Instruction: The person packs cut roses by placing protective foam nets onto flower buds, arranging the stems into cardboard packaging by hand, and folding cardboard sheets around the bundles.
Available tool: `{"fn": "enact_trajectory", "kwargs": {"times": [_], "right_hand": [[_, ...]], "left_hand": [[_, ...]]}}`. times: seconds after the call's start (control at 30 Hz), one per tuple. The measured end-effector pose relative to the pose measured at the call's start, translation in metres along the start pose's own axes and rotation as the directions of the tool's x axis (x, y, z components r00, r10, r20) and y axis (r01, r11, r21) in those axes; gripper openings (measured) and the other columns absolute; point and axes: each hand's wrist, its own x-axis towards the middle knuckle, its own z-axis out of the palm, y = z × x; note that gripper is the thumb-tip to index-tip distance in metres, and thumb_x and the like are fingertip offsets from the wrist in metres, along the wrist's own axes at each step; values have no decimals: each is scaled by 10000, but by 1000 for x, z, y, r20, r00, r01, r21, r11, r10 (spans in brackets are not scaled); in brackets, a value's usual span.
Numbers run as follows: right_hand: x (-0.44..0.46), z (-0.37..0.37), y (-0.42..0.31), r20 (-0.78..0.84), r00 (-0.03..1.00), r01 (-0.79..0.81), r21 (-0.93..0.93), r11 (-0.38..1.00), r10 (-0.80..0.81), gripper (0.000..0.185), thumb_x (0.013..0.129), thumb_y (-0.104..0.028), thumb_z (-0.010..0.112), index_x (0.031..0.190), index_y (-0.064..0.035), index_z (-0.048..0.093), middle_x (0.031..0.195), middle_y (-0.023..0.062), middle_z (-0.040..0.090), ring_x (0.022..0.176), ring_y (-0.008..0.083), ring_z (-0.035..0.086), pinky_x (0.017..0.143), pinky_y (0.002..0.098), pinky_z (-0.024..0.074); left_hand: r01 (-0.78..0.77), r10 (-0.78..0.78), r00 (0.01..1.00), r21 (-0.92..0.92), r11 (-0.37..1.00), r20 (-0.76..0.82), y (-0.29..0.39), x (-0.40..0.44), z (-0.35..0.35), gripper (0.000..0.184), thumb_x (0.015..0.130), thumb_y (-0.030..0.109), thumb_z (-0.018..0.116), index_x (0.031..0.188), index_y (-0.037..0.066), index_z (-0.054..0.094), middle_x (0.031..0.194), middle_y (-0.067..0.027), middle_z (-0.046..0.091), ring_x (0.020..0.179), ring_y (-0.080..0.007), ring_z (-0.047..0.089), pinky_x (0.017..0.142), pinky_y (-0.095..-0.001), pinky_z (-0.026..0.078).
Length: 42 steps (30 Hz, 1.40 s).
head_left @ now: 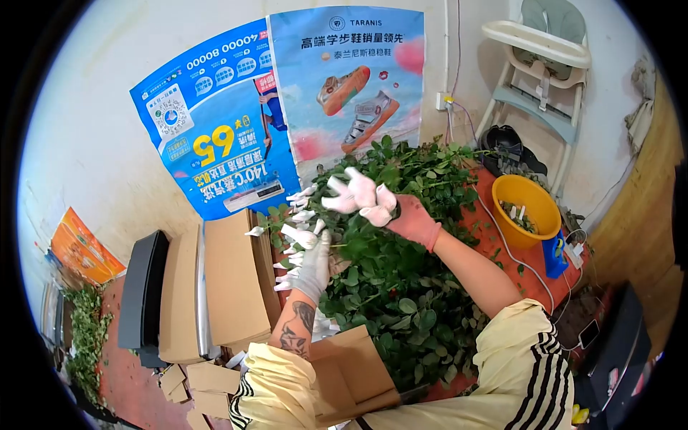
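My right hand (pixel 414 223), in a pink glove, is closed round several leafy stems, apparently roses, whose heads are wrapped in white sleeves (pixel 362 190). They are raised over a thick heap of green leafy stems (pixel 401 279). To the left, my left hand (pixel 314 269) wears a pale grey-white glove, its fingers close together. A white-sleeved rose (pixel 299 236) lies against its fingertips; the grip on it is partly hidden. More white-sleeved heads (pixel 303 216) line the heap's left side, beside and beyond this hand.
Flat cardboard (pixel 236 279) stands at the left, and an open cardboard box (pixel 355 369) sits before me. A yellow basin (pixel 527 211) with clippings stands on the red tabletop (pixel 487 229) at right, near a cable and a blue object (pixel 554 258). Behind is a high chair (pixel 537 79).
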Motion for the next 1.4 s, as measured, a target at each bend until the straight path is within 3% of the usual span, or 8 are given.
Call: {"fn": "enact_trajectory", "kwargs": {"times": [0.23, 0.47, 0.6, 0.93, 1.03, 1.13, 1.2, 1.4], "right_hand": [[-17, -33, 43, -446, 895, -104, -234, 967, -11, 391, 699, -126, 726, 1045, 3, 596, 963, 146, 653, 903, 230, 632, 808, 341, 479], [-17, -154, 102, -565, 761, 170, 647, 743, 317, 390, 760, -33, 669, 1127, 14, 548, 1031, 80, 616, 883, 166, 602, 755, 287, 490], [-64, -229, 84, -730, 683, -89, -67, 994, 11, 190, 866, -88, 541, 1000, 8, 636, 935, 63, 648, 919, 155, 602, 813, 289, 475], [-135, -371, 46, -993, 121, 446, 51, 894, -3, 249, 860, -40, 558, 1104, -19, 604, 1093, 69, 617, 959, 177, 583, 843, 316, 488], [-138, -349, -6, -895, 424, 659, 200, 725, -138, 325, 863, -34, 583, 1184, -1, 538, 1179, 88, 565, 1004, 199, 559, 882, 333, 477], [-144, -324, -2, -674, 620, 77, -458, 886, -402, 314, 942, -183, 482, 1191, -9, 558, 1160, 84, 586, 1032, 238, 553, 895, 369, 461], [-158, -255, -62, -526, 849, 195, 230, 953, -46, 402, 878, -199, 584, 1237, -47, 489, 1149, 105, 571, 1006, 236, 566, 859, 366, 484], [-162, -41, -186, 296, 930, 361, -847, 390, -219, 169, 830, -304, 455, 945, -194, 513, 866, 7, 460, 809, 191, 474, 735, 330, 418]], "left_hand": [[7, -51, 987, -276, 961, -150, -1, 10, -16, 383, 940, 425, 470, 1230, 176, 482, 1076, -100, 578, 945, -240, 596, 814, -401, 531], [112, -73, 992, -438, 892, 105, -27, 39, -57, 368, 914, 456, 501, 957, 98, 575, 864, -52, 613, 707, -195, 617, 582, -297, 550], [-100, 7, 982, -484, 869, -190, -15, 37, -57, 287, 915, 388, 527, 991, 123, 605, 924, -38, 634, 768, -176, 608, 703, -281, 545], [-151, 152, 987, -585, 797, -47, 1, 71, -190, 385, 939, 368, 453, 1128, 55, 575, 1086, -78, 614, 1043, -299, 564, 925, -503, 472], [37, 31, 992, -523, 851, 120, 16, 39, -148, 459, 901, 465, 471, 1168, 105, 568, 1043, -75, 597, 1084, -309, 517, 920, -520, 443], [-15, -91, 982, -550, 835, -165, 23, 3, -146, 502, 859, 502, 510, 1203, 139, 556, 1072, -77, 593, 1119, -308, 490, 904, -509, 437], [-68, -81, 957, -488, 870, -278, 29, -10, -179, 491, 862, 450, 514, 1246, 145, 511, 1192, -78, 522, 1164, -285, 445, 955, -486, 375], [-585, 586, 609, 196, 787, -534, 59, -153, -156, 513, 925, 280, 482, 1393, 122, 343, 1438, -101, 317, 1286, -202, 321, 1068, -382, 241]]}}
